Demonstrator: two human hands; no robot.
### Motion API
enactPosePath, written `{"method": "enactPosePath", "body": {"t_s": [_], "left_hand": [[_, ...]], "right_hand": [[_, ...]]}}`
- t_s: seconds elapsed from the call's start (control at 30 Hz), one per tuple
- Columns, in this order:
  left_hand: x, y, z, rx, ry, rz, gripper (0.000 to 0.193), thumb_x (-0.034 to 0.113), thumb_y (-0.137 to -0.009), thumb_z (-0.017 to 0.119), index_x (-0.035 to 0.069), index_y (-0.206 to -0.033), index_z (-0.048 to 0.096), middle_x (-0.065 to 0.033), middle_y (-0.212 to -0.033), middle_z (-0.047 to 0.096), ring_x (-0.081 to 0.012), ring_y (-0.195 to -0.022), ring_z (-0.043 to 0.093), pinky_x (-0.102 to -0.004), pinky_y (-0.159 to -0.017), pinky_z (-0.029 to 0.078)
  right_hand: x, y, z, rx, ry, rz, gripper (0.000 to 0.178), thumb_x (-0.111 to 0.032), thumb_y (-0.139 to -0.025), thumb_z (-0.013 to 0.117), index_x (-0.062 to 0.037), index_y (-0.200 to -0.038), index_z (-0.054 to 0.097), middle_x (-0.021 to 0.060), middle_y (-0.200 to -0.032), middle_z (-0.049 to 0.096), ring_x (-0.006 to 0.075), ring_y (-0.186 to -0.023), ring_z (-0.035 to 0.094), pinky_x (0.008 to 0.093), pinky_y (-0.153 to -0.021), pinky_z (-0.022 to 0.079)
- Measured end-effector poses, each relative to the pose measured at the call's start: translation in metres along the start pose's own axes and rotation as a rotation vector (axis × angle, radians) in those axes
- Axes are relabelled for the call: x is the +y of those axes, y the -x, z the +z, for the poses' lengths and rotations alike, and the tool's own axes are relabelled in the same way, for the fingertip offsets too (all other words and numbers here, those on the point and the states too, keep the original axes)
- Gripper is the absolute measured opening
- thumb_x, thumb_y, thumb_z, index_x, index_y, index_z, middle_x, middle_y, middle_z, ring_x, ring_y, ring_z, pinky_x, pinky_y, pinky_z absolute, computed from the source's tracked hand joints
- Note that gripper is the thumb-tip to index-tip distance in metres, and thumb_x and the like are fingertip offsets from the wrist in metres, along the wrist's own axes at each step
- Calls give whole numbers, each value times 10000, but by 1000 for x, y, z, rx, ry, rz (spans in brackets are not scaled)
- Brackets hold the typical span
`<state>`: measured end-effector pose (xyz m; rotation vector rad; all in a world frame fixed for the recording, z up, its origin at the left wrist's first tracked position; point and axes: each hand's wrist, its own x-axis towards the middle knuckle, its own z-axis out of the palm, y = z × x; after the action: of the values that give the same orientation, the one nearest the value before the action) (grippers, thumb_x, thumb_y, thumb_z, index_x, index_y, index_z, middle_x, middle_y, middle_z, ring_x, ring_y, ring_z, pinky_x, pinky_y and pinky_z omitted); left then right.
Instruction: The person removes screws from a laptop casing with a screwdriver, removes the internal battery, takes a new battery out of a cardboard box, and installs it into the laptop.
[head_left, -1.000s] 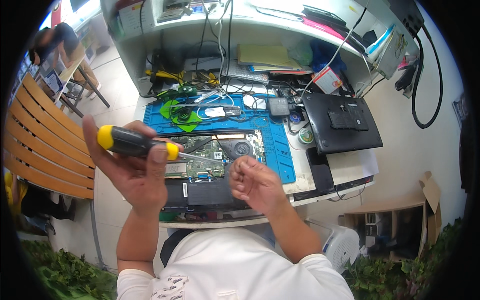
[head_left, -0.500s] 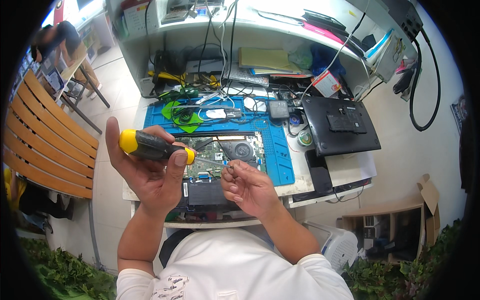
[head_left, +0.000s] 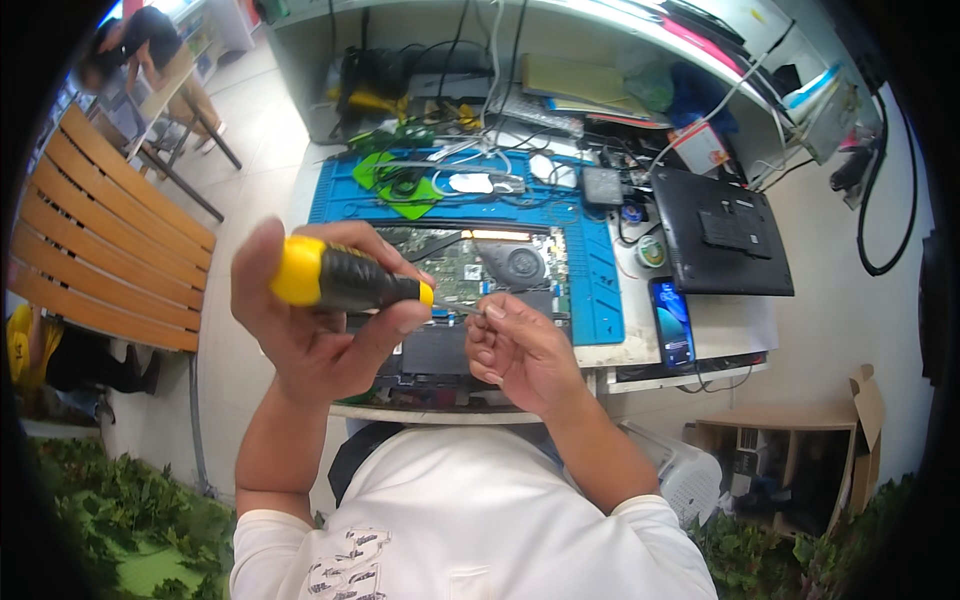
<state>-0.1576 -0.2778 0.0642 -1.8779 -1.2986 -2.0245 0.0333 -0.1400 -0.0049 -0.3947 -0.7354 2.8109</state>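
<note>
My left hand (head_left: pixel 330 355) is wrapped round the black and yellow handle of a screwdriver (head_left: pixel 352 280), held above the bench. Its thin shaft points right, toward my right hand (head_left: pixel 528 350). The fingertips of that hand are closed round the end of the shaft, and whether a screw is between them is too small to tell. Beneath both hands lies an opened laptop base (head_left: pixel 435 352), showing a green circuit board, a round fan (head_left: pixel 522 263) and a black battery pack. My left hand hides part of it. Under the laptop is a blue work mat (head_left: pixel 597 300).
A lit phone (head_left: pixel 673 325) lies right of the mat, below a black laptop (head_left: pixel 722 235). Cables, a green piece (head_left: pixel 405 197) and a grey adapter (head_left: pixel 602 187) crowd the mat's far side. At left are a slatted wooden chair (head_left: pixel 110 240) and another person (head_left: pixel 150 50).
The bench has shifted right and slightly up in view. The phone's screen, dark before, is now lit. Both hands keep their hold on the screwdriver, its handle now pointing more level.
</note>
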Motion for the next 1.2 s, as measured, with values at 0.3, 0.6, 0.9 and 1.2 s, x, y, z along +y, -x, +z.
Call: {"method": "enactPosePath", "body": {"t_s": [0.3, 0.6, 0.9, 1.2], "left_hand": [[21, 15, -18, 245, -82, -233, 1003, -15, -970, 766, 207, -1711, 126, -160, -1118, 608, -174, -875, 703, -349, -789, 655], [18, 66, -50, -10, -352, -183, 968, -62, -884, 851, 57, -1647, 267, -151, -1130, 645, -137, -892, 667, -243, -769, 564], [12, 76, -45, -37, -366, -196, 927, -63, -894, 851, 70, -1628, 301, -154, -1179, 634, -126, -881, 677, -234, -764, 580], [15, 70, -42, -85, -469, -78, 750, 26, -874, 914, 63, -1482, 476, -145, -1064, 707, -195, -840, 730, -284, -687, 603]], "right_hand": [[7, -7, 1, -30, 558, -57, 536, -478, -1132, 573, -2, -1354, 677, 101, -1074, 721, 169, -840, 641, 340, -697, 520], [43, 10, 2, -285, 1985, -766, 395, -209, -865, 824, -53, -1217, 734, 91, -1127, 661, 291, -1090, 609, 459, -994, 460], [55, 5, -6, -266, 2082, -831, 397, -85, -816, 805, -84, -1212, 779, 74, -1136, 692, 287, -1079, 621, 472, -966, 446], [57, 5, -8, -276, 2068, -852, 345, -112, -866, 731, -54, -1206, 755, 77, -1114, 664, 272, -1061, 610, 448, -965, 460]]}}
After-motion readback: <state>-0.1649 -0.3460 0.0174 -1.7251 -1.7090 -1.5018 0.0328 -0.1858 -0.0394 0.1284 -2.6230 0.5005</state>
